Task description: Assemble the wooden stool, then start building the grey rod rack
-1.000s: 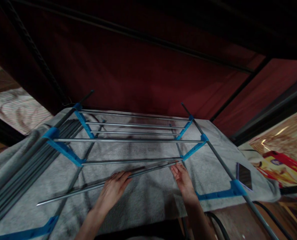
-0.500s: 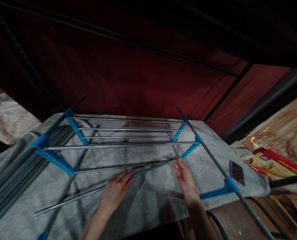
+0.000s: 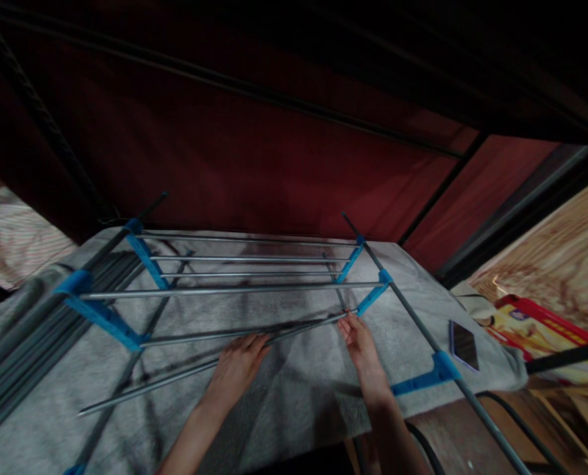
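Observation:
A loose grey metal tube (image 3: 150, 387) slants across the front of a rack frame made of grey tubes and blue plastic brackets. Wrapped over its middle is my left hand (image 3: 241, 361). At its right end, my right hand (image 3: 356, 333) pinches the tube beside the lower tip of the right blue bracket (image 3: 371, 297). Another tube (image 3: 189, 338) runs from the left blue bracket (image 3: 105, 321) toward the same spot. Its right end is partly hidden by my fingers. Farther back, several crossbars (image 3: 254, 258) span the two sides.
A bundle of grey tubes (image 3: 36, 349) lies at the left on the grey cloth (image 3: 294, 389). A lower blue bracket (image 3: 427, 376) sticks out from the right upright. A phone (image 3: 464, 344) and a red and yellow package (image 3: 536, 330) are at the right.
The loose tube's free left end has shifted slightly right and up. My left hand has slid a little to the right. The whole view has also moved slightly.

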The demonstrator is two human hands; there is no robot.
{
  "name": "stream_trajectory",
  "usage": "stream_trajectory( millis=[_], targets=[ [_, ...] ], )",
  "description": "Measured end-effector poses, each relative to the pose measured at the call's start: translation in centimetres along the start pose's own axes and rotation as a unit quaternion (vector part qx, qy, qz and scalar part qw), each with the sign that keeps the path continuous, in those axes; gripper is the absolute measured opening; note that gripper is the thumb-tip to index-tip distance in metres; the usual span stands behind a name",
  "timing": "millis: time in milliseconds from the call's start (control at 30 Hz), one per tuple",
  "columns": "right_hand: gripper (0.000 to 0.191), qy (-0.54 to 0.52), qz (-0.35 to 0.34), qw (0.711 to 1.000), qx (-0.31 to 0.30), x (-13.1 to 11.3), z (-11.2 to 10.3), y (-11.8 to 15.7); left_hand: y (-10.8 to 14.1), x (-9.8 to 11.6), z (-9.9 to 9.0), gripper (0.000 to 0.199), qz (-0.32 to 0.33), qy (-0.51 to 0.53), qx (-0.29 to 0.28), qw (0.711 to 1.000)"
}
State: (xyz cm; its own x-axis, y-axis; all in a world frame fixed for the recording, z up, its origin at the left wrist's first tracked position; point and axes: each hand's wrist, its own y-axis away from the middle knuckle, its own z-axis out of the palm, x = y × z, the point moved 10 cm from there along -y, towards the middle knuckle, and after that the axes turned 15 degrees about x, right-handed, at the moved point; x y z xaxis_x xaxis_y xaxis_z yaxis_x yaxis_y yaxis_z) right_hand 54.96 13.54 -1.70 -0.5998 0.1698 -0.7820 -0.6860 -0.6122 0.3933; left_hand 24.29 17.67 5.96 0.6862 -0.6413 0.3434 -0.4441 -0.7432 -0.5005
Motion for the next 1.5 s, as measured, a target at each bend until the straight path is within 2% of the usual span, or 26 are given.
stream_trajectory(
  millis=[533, 967, 1267, 1500],
  targets=[
    [0.015, 0.009, -0.017, 1.0, 0.001, -0.7, -0.2, -0.7, -1.0, 0.2, 1.0, 0.03, -0.001, 0.001, -0.022, 1.0],
    [0.019, 0.012, -0.001, 1.0, 0.004, -0.3, -0.5, -1.3, -1.8, 0.2, 0.3, 0.028, -0.002, 0.008, 0.003, 1.0],
    [0.021, 0.01, 0.006, 1.0, 0.011, 0.1, -0.9, -1.7, -2.2, 0.4, 0.5, 0.029, 0.014, -0.001, -0.01, 1.0],
    [0.022, 0.012, 0.005, 1.0, 0.004, 0.2, -1.0, -1.8, -3.4, 0.4, -0.1, 0.027, 0.012, 0.006, -0.007, 1.0]
  ],
)
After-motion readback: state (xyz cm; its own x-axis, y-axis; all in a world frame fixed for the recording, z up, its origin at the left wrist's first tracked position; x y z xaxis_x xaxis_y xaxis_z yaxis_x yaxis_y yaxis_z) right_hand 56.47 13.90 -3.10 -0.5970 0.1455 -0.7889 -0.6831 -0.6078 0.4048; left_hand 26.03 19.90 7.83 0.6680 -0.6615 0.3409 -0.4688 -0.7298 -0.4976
